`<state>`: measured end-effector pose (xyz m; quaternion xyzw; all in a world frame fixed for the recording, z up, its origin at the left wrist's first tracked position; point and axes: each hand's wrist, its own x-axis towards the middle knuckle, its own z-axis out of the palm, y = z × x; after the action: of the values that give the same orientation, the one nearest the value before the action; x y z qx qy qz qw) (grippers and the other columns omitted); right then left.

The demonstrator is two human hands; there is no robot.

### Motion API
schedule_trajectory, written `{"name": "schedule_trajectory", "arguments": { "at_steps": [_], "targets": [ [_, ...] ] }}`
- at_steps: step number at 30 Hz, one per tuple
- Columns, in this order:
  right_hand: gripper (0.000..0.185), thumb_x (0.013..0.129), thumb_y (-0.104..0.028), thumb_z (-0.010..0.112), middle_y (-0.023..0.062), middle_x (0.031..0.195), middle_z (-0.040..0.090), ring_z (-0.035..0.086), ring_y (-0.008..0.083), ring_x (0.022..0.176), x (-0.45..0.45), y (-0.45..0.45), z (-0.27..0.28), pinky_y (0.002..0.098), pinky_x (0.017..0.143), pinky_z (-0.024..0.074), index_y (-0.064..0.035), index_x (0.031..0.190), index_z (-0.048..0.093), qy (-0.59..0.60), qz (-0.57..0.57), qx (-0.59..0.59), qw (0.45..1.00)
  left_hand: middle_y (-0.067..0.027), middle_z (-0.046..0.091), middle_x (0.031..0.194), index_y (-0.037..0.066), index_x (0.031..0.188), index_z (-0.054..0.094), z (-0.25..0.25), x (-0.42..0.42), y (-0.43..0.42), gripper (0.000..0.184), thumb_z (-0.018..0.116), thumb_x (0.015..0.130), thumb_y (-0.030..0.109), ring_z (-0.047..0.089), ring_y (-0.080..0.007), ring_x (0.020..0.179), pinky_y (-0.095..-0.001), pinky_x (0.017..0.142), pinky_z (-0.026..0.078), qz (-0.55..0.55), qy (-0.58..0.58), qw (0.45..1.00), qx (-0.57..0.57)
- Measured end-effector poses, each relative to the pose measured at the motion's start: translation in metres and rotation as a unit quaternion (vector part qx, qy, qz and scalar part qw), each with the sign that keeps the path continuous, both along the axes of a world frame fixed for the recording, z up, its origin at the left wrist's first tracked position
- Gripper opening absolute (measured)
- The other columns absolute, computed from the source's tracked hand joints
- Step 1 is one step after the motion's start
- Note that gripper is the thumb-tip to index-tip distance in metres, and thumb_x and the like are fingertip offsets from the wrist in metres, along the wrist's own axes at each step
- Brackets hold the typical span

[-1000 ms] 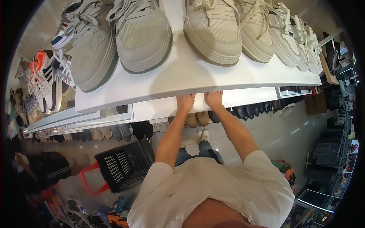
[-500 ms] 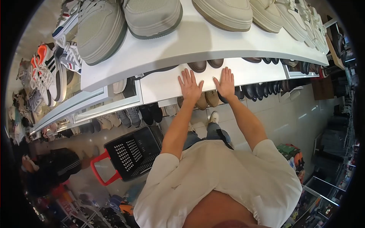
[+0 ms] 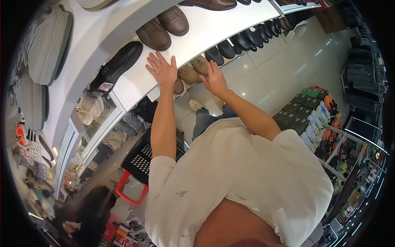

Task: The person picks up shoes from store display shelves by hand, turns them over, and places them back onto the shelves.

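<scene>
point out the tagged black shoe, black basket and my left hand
Black shoe [image 3: 120, 64], head view, on its upper
Black basket [image 3: 142, 159], head view, perforated wall
Left hand [image 3: 165, 74], head view, back of hand

Shoes [image 3: 173, 20] on the shelf [image 3: 205, 32] ahead, a lower row [image 3: 188, 74] beneath, basket [image 3: 135, 160] left, boxes [image 3: 293, 108] right.

Brown shoes [image 3: 154, 35], white shelf [image 3: 205, 35], black basket [image 3: 142, 159].

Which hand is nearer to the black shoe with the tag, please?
Left. The left hand is spread beside the toe of the black shoe; the right hand is farther, beyond the front edge of the shelf.
</scene>
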<state>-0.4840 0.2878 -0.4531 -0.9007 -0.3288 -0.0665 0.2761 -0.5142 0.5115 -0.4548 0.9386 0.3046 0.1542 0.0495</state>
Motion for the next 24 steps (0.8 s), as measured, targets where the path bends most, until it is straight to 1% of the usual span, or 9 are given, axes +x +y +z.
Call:
{"name": "schedule_trajectory", "arguments": {
  "at_steps": [3, 6, 12, 15, 17, 18, 20, 21, 24],
  "targets": [
    [0.063, 0.089, -0.033, 0.063, 0.0285, 0.133, 0.049, 0.049, 0.0435, 0.122, -0.004, -0.036, -0.020, 0.0471, 0.100, 0.0422, 0.0090, 0.132, 0.045, 0.264, -0.010, 0.005, 0.965, -0.0253, 0.020, 0.156, -0.001, 0.149, 0.028, -0.001, -0.001, 0.002, 0.078, 0.035, 0.096, 0.057, 0.014, -0.0389, 0.145, -0.0541, 0.117, 0.006, -0.001, 0.026, 1.000, -0.013],
    [0.059, 0.091, -0.040, 0.057, 0.0296, 0.127, 0.055, 0.055, 0.0403, 0.116, 0.007, -0.098, -0.042, 0.0414, 0.100, 0.0435, 0.0093, 0.123, 0.055, 0.358, 0.013, -0.125, 0.925, -0.0257, 0.021, 0.155, -0.002, 0.149, 0.027, 0.001, -0.004, -0.005, 0.077, 0.036, 0.097, 0.055, 0.015, -0.0395, 0.145, -0.0524, 0.117, 0.008, 0.016, 0.028, 0.999, -0.017],
    [0.057, 0.086, -0.045, 0.057, 0.0276, 0.106, 0.066, 0.063, 0.0403, 0.103, 0.027, -0.273, -0.103, 0.0430, 0.091, 0.0489, 0.0071, 0.108, 0.066, 0.429, -0.083, -0.170, 0.883, -0.0261, 0.023, 0.154, -0.003, 0.145, 0.032, -0.008, -0.026, -0.100, 0.069, 0.045, 0.098, 0.045, 0.021, -0.0430, 0.142, -0.0525, 0.116, 0.016, 0.093, -0.083, 0.992, 0.002],
    [0.054, 0.085, -0.044, 0.057, 0.0277, 0.102, 0.067, 0.063, 0.0402, 0.101, 0.022, -0.367, -0.115, 0.0441, 0.088, 0.0495, 0.0067, 0.100, 0.068, 0.455, -0.184, -0.161, 0.856, -0.0323, 0.021, 0.152, -0.006, 0.141, 0.037, -0.044, -0.065, -0.178, 0.074, 0.060, 0.089, 0.041, 0.020, -0.0468, 0.141, -0.0531, 0.115, 0.018, 0.174, 0.020, 0.981, -0.080],
    [0.048, 0.084, -0.039, 0.057, 0.0250, 0.073, 0.067, 0.067, 0.0343, 0.066, 0.006, -0.440, -0.157, 0.0431, 0.065, 0.0520, 0.0081, 0.078, 0.066, 0.461, -0.226, -0.121, 0.849, -0.0333, 0.018, 0.152, -0.005, 0.137, 0.044, -0.045, -0.096, -0.226, 0.080, 0.069, 0.077, 0.043, 0.023, -0.0462, 0.140, -0.0531, 0.114, 0.021, 0.204, 0.120, 0.945, -0.225],
    [0.045, 0.084, -0.034, 0.056, 0.0203, 0.059, 0.061, 0.063, 0.0281, 0.054, -0.007, -0.476, -0.178, 0.0399, 0.054, 0.0495, 0.0066, 0.067, 0.063, 0.484, -0.253, -0.101, 0.832, -0.0355, 0.021, 0.150, -0.006, 0.130, 0.053, -0.068, -0.116, -0.236, 0.075, 0.068, 0.077, 0.045, 0.024, -0.0471, 0.139, -0.0485, 0.113, 0.025, 0.219, 0.162, 0.909, -0.315],
    [0.033, 0.084, -0.024, 0.058, 0.0173, 0.066, 0.061, 0.063, 0.0270, 0.056, -0.032, -0.536, -0.196, 0.0385, 0.051, 0.0496, 0.0079, 0.076, 0.061, 0.554, -0.297, -0.101, 0.771, -0.0334, 0.056, 0.125, -0.008, 0.116, 0.063, -0.100, -0.149, -0.255, 0.062, 0.064, 0.075, 0.039, 0.052, -0.0459, 0.121, -0.0455, 0.103, 0.041, 0.275, 0.225, 0.837, -0.417],
    [0.032, 0.084, -0.022, 0.059, 0.0183, 0.070, 0.061, 0.063, 0.0279, 0.056, -0.039, -0.546, -0.171, 0.0397, 0.050, 0.0500, 0.0088, 0.079, 0.059, 0.611, -0.390, -0.083, 0.684, -0.0315, 0.062, 0.116, -0.010, 0.113, 0.064, -0.090, -0.157, -0.268, 0.060, 0.064, 0.074, 0.037, 0.060, -0.0434, 0.110, -0.0456, 0.092, 0.047, 0.266, 0.265, 0.822, -0.429],
    [0.032, 0.085, -0.023, 0.059, 0.0184, 0.072, 0.062, 0.063, 0.0279, 0.057, -0.064, -0.581, -0.147, 0.0392, 0.048, 0.0496, 0.0085, 0.079, 0.059, 0.629, -0.428, -0.074, 0.645, -0.0311, 0.065, 0.106, -0.012, 0.106, 0.065, -0.166, -0.209, -0.274, 0.056, 0.067, 0.074, 0.034, 0.064, -0.0403, 0.104, -0.0436, 0.084, 0.050, 0.279, 0.237, 0.776, -0.513]
  ]
}}
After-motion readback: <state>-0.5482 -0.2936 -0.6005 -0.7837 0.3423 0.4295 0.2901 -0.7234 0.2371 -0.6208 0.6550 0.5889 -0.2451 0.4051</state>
